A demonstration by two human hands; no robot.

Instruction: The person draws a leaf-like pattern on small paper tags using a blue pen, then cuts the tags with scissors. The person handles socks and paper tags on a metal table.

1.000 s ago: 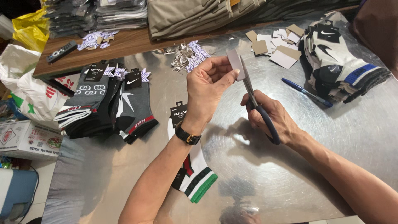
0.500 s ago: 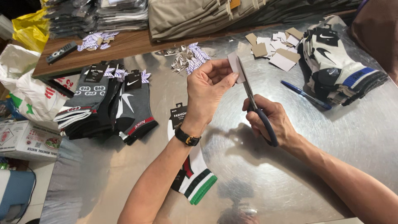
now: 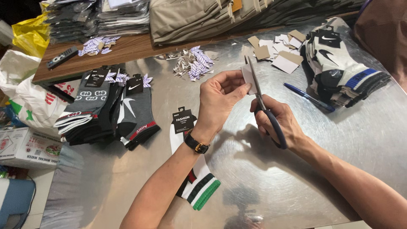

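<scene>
1. Head view, change: compared with half a second and a second ago, our left hand [image 3: 220, 99] and right hand [image 3: 277, 121] sit in nearly the same place above the metal table [image 3: 322, 169]; the scissors [image 3: 265, 104] have tipped slightly more upright. We judge the cut is in progress, not finished.
2. Left hand: fingers curled, thumb and fingertips pinched on a small white card [image 3: 247, 77], held in the air over the table's middle. A dark wristwatch [image 3: 196, 144] sits on that wrist.
3. Right hand: closed through the dark blue loop handles of the scissors; the slim steel blades point up and away and meet the card's right edge. How far apart the blades stand we cannot tell.
4. Materials: the table is brushed sheet metal, dully reflective. The card looks stiff and matt.
5. Surroundings: a white sock with a green and black cuff [image 3: 199, 188] lies under the left forearm, a black hang tag at its top. A stack of dark socks [image 3: 106, 110] lies at left, another sock pile [image 3: 339, 68] at right. Brown and white card pieces [image 3: 280, 51], paper trimmings [image 3: 193, 63] and a blue pen [image 3: 307, 96] lie beyond.
</scene>
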